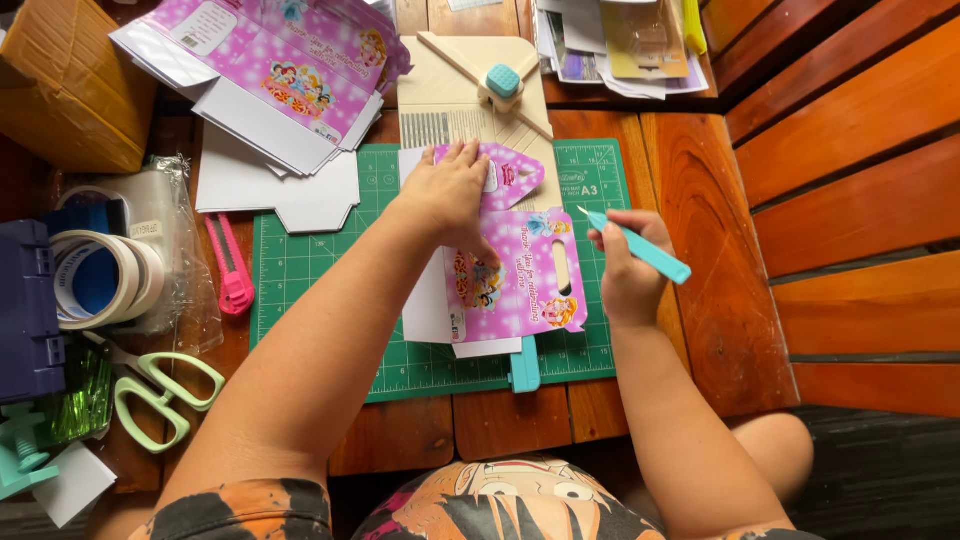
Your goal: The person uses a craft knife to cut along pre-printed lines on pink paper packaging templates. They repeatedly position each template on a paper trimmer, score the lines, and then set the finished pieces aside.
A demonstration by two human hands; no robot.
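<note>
Pale green scissors [165, 395] lie on the wooden worktop [700, 250] beside rolls of tape [105, 280] and a dark blue box [28, 310], with a pink box cutter [230, 265] at the edge of the green cutting mat [310, 270]. A stack of flat pink printed cartons [270, 60] and loose papers [610, 40] crowd the far side, next to a cardboard box [65, 80].

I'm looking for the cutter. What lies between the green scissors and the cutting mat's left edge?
In the head view, only bare wooden table lies between the scissors and the mat. The pink cutter lies higher up, beside that same left edge.
</note>
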